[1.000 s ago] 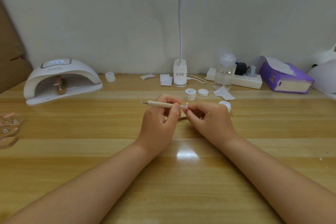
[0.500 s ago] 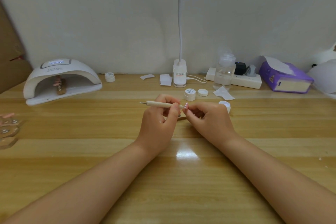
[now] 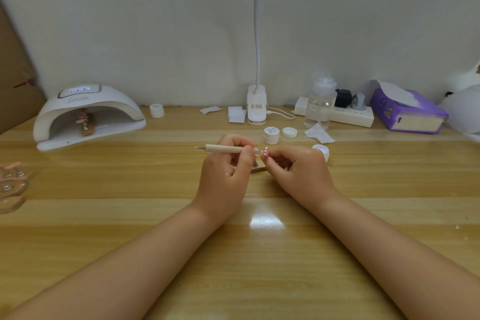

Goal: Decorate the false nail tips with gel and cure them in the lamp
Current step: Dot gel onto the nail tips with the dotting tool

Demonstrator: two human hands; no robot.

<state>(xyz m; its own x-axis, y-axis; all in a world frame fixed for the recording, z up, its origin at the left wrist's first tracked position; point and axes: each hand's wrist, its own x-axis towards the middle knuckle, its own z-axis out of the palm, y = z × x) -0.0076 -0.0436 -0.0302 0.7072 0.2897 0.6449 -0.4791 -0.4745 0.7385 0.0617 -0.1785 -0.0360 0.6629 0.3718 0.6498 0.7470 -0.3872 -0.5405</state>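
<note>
Wooden surface [image 3: 259, 254] under a desk light: at far left the curing lamp [image 3: 88, 114] already houses a stand of pink tips [image 3: 83, 122], and more tips on stands [image 3: 11, 184] lie at the left edge. My left hand [image 3: 223, 171] grips the dotting tool [image 3: 226, 148], its point meeting the nail tip [image 3: 265, 151] pinched in my right hand [image 3: 304, 174]. Judged so, this tip is mid-decoration and uncured; an open gel pot [image 3: 322, 151] stands beside.

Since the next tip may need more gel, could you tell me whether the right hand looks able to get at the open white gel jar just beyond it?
Probably yes: the open white gel jar stands right behind the right hand with nothing between them, but its fingers pinch the small pink nail tip.
</note>
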